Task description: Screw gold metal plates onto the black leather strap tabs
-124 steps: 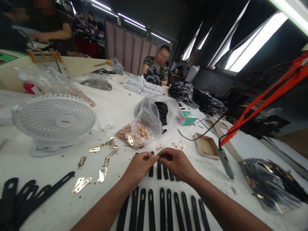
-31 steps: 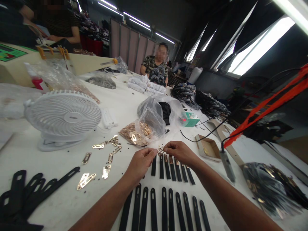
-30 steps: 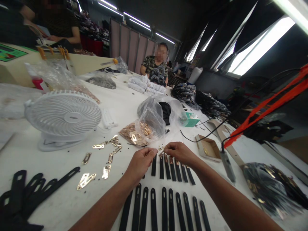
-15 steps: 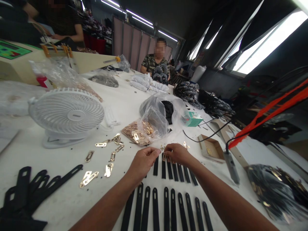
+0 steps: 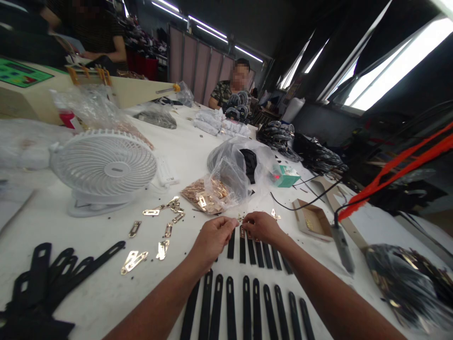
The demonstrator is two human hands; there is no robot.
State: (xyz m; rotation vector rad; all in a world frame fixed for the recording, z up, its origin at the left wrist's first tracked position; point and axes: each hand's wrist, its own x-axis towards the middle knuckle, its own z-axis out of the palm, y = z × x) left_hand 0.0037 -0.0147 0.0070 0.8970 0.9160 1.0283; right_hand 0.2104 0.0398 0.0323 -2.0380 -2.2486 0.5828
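My left hand (image 5: 214,238) and my right hand (image 5: 261,226) meet fingertip to fingertip over the far ends of a short row of black straps (image 5: 257,249). Both are pinched shut on small gold metal pieces too tiny to name. A second row of slotted black straps (image 5: 244,307) lies nearer to me, between my forearms. Just beyond my fingers are scattered tiny gold bits (image 5: 242,218) and an open plastic bag of gold clips (image 5: 208,191).
A white desk fan (image 5: 104,166) stands at left, with loose gold plates (image 5: 161,226) and a pile of black straps (image 5: 46,278) near it. A small cardboard box (image 5: 311,218), a cabled tool (image 5: 341,241) and a green device (image 5: 285,177) lie at right. Other people sit at the far end.
My hands have stayed pinched together over the upper row of straps, with small shifts of the fingers. The view has drifted slightly.
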